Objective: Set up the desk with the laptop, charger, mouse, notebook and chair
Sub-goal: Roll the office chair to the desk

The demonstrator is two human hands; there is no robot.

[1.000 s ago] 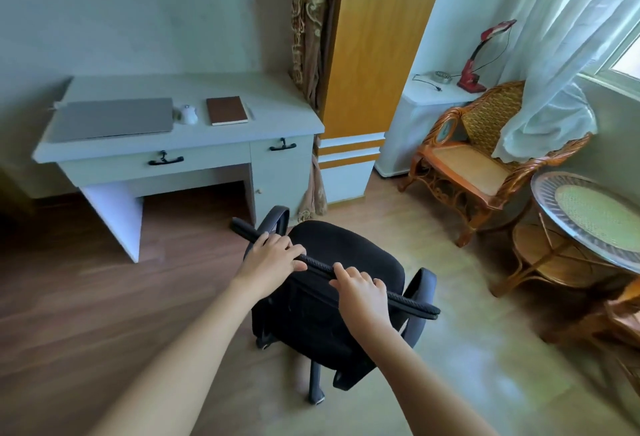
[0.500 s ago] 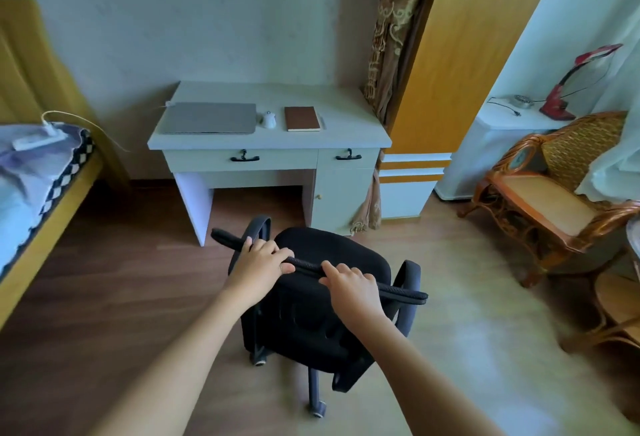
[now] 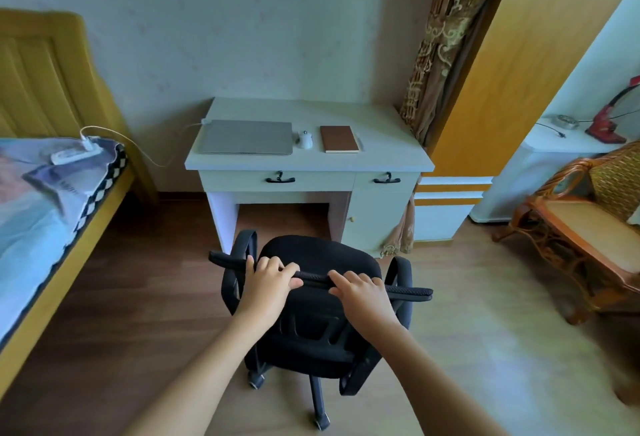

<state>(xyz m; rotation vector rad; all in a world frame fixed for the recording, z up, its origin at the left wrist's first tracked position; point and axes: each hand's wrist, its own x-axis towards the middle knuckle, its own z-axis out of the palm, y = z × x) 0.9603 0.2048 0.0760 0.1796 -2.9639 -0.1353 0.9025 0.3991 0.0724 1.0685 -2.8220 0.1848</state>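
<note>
Head view shows left hand [image 3: 268, 278] and right hand [image 3: 362, 292] both curled over the top edge of the black fabric swivel chair [image 3: 320, 262], with the white wooden desk [image 3: 308, 160] at twelve o'clock.

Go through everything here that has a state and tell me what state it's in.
laptop: lid closed, charger cable plugged in
notebook: closed
desk drawers: shut
office chair: outside the desk
left hand: grips backrest top
right hand: grips backrest top

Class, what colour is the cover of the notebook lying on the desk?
Brown: the notebook shows a plain brown cover, seen best in the head view.
</note>
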